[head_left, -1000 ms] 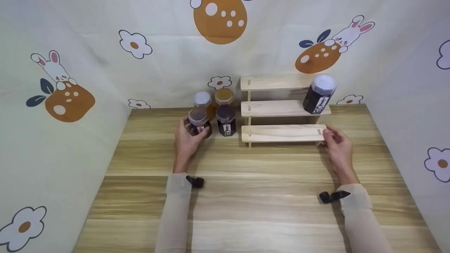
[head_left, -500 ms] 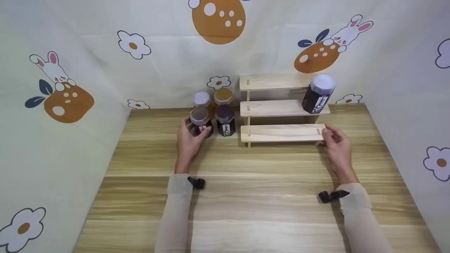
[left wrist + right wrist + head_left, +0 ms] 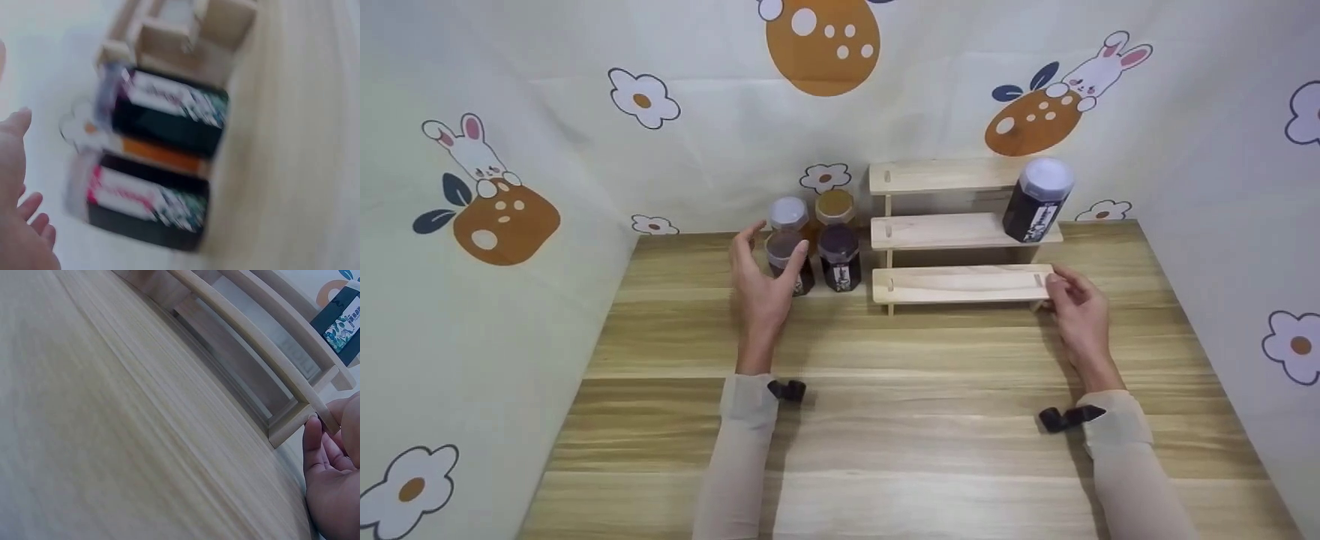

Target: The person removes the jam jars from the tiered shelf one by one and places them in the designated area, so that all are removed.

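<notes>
My left hand (image 3: 765, 296) is spread beside the front-left dark jar (image 3: 785, 246), thumb and fingers raised around its lid. In the left wrist view that hand stands apart from two blurred jars with pale labels. A second dark jar (image 3: 840, 271) stands right of the first, and two amber jars, one with a white lid (image 3: 790, 213) and one with a yellow lid (image 3: 835, 204), are behind them, partly hidden. My right hand (image 3: 1084, 322) pinches the right end of the lowest step of a three-tier wooden rack (image 3: 960, 285); the right wrist view shows thumb and fingers at the board's end.
A taller-looking dark jar with a pale lid (image 3: 1039, 202) stands at the right end of the rack's middle step. Behind and at both sides hangs a printed cloth (image 3: 720, 150). The wood-grain table (image 3: 915, 420) stretches out in front.
The left hand has let go of the front-left jar; its fingers have opened and lifted toward the lid. That jar stands slightly closer to its neighbour. The right hand keeps its grip on the rack.
</notes>
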`<state>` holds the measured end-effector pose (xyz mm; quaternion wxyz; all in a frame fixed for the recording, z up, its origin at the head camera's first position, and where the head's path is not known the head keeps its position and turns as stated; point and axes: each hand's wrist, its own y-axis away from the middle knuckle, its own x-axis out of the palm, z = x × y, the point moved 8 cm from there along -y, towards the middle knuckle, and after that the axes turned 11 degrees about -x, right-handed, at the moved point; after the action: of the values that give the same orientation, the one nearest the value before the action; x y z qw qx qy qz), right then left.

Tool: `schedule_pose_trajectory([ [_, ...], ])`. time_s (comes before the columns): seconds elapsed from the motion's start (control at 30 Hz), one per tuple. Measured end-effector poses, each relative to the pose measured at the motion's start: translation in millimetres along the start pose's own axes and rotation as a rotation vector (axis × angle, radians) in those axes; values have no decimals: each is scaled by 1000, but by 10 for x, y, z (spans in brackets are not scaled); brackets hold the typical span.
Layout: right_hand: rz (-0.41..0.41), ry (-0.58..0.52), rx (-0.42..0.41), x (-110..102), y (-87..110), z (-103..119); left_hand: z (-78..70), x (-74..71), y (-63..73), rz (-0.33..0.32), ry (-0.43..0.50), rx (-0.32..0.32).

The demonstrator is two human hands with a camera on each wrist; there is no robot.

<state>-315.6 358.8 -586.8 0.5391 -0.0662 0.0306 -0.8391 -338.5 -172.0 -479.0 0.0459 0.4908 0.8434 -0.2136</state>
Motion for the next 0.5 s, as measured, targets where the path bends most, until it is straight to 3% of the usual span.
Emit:
schedule_pose_trajectory([
  [0.1,-1,-4,-8,-7,-4,-9,-263,92,70,32,97,100],
  [0.23,-3,-16,-15,-16,0,-7,-498,310,167,151,159,146],
  [0.4,-7,-25,-11,-18,4,-5,-715,672,300,327,177,208],
  [0.5,-3,-18,-3,-12,2,-9,-798,888,373,393,152,233],
])
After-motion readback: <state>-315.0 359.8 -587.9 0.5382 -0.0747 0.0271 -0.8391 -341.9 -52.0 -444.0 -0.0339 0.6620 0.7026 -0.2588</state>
